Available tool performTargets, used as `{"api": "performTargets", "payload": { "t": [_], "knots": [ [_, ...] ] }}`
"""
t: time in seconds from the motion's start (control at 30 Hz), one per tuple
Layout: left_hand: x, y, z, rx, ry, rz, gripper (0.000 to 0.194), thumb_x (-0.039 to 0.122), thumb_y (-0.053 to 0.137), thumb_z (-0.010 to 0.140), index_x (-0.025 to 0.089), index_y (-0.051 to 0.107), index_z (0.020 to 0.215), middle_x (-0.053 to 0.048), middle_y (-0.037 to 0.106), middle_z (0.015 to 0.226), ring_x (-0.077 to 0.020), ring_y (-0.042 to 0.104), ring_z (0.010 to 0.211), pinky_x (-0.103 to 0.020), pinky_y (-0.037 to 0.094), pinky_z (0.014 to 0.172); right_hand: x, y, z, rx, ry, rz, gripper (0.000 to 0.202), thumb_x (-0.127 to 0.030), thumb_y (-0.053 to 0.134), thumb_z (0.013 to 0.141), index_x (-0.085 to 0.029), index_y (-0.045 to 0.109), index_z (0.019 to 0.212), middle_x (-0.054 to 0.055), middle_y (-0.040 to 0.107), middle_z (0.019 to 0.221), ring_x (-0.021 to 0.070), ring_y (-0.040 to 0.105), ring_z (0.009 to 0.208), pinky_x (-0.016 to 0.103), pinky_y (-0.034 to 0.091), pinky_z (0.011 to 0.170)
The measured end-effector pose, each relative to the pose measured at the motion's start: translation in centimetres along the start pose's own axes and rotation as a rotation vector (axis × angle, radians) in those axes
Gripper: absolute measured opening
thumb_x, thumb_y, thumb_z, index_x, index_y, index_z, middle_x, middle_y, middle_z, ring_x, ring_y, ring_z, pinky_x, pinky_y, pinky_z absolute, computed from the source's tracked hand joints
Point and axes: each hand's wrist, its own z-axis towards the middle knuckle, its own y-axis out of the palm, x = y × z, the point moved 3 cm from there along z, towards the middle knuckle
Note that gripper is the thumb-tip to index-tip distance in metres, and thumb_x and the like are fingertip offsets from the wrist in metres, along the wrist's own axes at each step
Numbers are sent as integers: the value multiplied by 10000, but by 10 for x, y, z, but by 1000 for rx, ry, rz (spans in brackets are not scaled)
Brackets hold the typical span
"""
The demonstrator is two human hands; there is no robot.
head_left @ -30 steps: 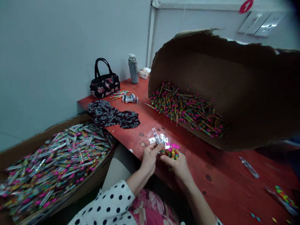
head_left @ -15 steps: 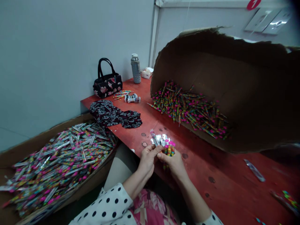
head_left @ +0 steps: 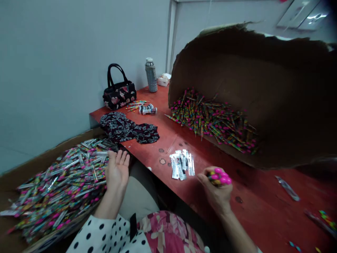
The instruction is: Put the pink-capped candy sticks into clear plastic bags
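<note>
— Where lie the sleeves point(head_left: 181, 164)?
— On the table point(head_left: 259, 214), just left of your right hand point(head_left: 219, 195), the nearer; long axes mostly pointing away. It clasps pens point(head_left: 222, 176); your left hand point(head_left: 118, 173) lies unclenched.

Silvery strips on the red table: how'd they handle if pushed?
The silvery strips look thin and flat, so probably light and unlikely to roll. Their shine suggests a slippery surface. Loosely overlapped, they may slide apart.
</note>
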Motion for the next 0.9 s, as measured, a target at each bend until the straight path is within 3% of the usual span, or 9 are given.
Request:
{"api": "performTargets", "payload": {
  "t": [0.07, 0.1, 0.23, 0.3, 0.37, 0.47, 0.73, 0.83, 0.9],
  "knots": [
    [-10, 3, -2, -56, 38, 149, 229, 361, 647, 732, 204, 604, 893, -59, 600, 1062, -151, 592, 918, -347, 432, 899, 14, -14, -3, 5, -19, -53, 211, -265, 745, 616, -171, 603, 740, 5, 562, 698, 135, 540, 618, 249, 454, 562],
    [-20, 11, -11, -179, 86, 277, 251, 335, 662, 721, 222, 609, 938, -53, 600, 1068, -157, 584, 933, -349, 419, 907, 22, -18, -4, -5, 10, -68, 233, -275, 744, 619, -170, 608, 777, 5, 570, 705, 137, 545, 621, 254, 461, 574],
    [-76, 59, -75, -934, 535, 966, 273, 352, 649, 730, 249, 649, 982, -56, 624, 981, -215, 536, 965, -370, 384, 897, 38, -15, -6, -2, 208, -112, 334, -339, 745, 612, -164, 614, 864, 11, 606, 721, 143, 559, 617, 262, 469, 589],
    [-100, 76, -98, -1119, 778, 1204, 282, 376, 629, 742, 238, 651, 986, -72, 612, 981, -238, 504, 973, -403, 369, 883, 36, -11, -4, -2, 270, -95, 359, -360, 745, 608, -159, 612, 874, 17, 619, 734, 150, 565, 630, 264, 467, 591],
    [-117, 86, -106, -1165, 938, 1382, 240, 383, 605, 758, 222, 662, 927, -83, 602, 970, -245, 483, 957, -423, 358, 863, 32, -8, 1, -20, 309, -47, 381, -367, 749, 599, -155, 606, 882, 17, 623, 743, 154, 570, 640, 270, 467, 602],
    [-129, 88, -104, -1144, 1038, 1490, 166, 357, 566, 793, 225, 665, 812, -58, 597, 914, -227, 462, 928, -416, 343, 849, 31, -8, 11, -26, 385, 14, 401, -362, 769, 561, -150, 597, 855, -3, 608, 687, 143, 552, 578, 268, 455, 563],
    [-140, 86, -103, -1111, 1157, 1410, 152, 271, 514, 840, 214, 630, 758, -19, 612, 803, -192, 473, 917, -448, 276, 948, 30, -3, 41, -97, 532, 113, 387, -318, 794, 490, -167, 547, 747, -65, 516, 478, 103, 454, 393, 236, 364, 404],
    [-133, 86, -106, -1097, 1218, 1326, 151, 242, 497, 850, 210, 626, 778, -10, 639, 825, -194, 496, 952, -462, 262, 980, 31, -2, 44, -113, 564, 121, 372, -323, 797, 484, -174, 532, 700, -65, 511, 466, 99, 449, 378, 231, 355, 386],
    [-125, 85, -109, -1096, 1270, 1231, 131, 230, 502, 847, 220, 632, 836, -7, 659, 886, -203, 501, 995, -472, 254, 997, 33, 1, 44, -209, 610, 138, 342, -337, 784, 506, -172, 523, 653, -55, 512, 454, 95, 438, 366, 226, 341, 370]
  ]
}}
